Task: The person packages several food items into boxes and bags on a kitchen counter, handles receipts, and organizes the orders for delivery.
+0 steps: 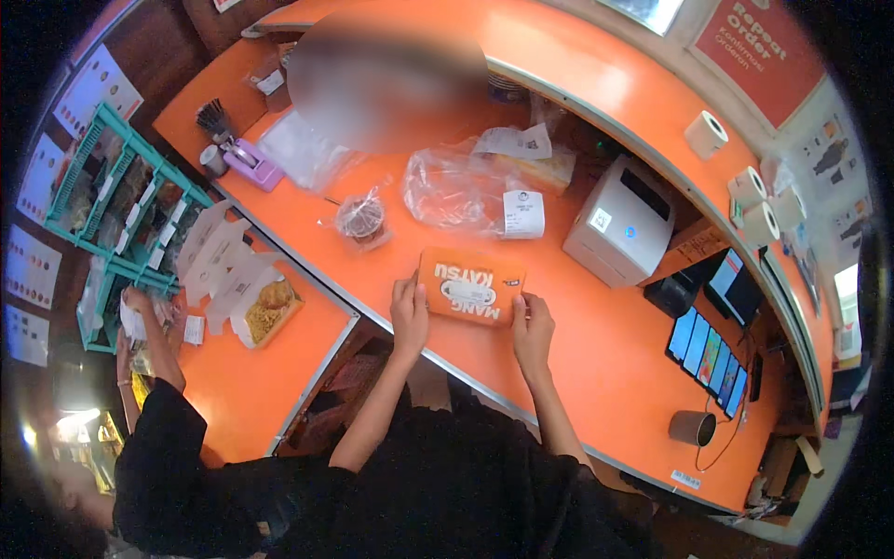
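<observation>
An orange cardboard food box (475, 269) with large white printing is held level just above the orange counter, its lid shut. My left hand (408, 318) grips its left side, thumb along the edge. At its right corner my right hand (533, 332) has hold of the other side. Beyond the box lies a clear plastic bag (447, 192) with a printed paper slip (524, 215) at its right end. A small round container wrapped in clear plastic (361, 218) sits to the left of the bag.
A co-worker's hands (140, 307) handle packets by the teal rack (126, 209) at left, near an open food carton (272, 311). A purple tape dispenser (253, 164) stands at the back. At right are a label printer (621, 223), several phones (709, 360) and a brown cup (691, 427).
</observation>
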Tool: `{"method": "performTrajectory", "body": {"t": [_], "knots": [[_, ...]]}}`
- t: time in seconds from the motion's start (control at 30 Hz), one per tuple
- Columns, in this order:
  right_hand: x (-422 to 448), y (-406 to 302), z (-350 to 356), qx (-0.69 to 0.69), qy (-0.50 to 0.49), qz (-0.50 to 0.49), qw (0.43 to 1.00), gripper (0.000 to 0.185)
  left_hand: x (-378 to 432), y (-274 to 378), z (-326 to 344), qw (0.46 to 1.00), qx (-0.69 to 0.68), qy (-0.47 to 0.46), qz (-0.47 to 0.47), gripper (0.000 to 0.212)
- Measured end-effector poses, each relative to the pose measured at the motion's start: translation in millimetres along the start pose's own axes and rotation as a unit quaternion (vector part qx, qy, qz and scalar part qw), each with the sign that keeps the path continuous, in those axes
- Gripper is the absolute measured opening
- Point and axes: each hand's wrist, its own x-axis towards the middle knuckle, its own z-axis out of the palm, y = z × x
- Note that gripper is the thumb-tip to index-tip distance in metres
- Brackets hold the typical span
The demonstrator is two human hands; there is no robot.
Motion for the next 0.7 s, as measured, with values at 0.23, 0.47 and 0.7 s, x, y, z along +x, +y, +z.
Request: {"method": "performTrajectory", "body": {"t": [0.23,0.47,0.7], "knots": [[29.8,-0.9,1.3,0.005,-0.127,0.104,0.986,0.029,24.2,-27.8,6.0,0.983,0.183,0.018,0.027,0.034],[52.8,4.7,36.4,0.065,0.019,-0.117,0.991,0.024,53.0,-1.0,19.2,0.980,0.111,0.046,0.158,0.031],[59.2,19.0,50.1,0.015,0.015,-0.105,0.994,0.026,58.1,-28.2,14.8,0.971,0.203,0.038,0.119,0.023]]}}
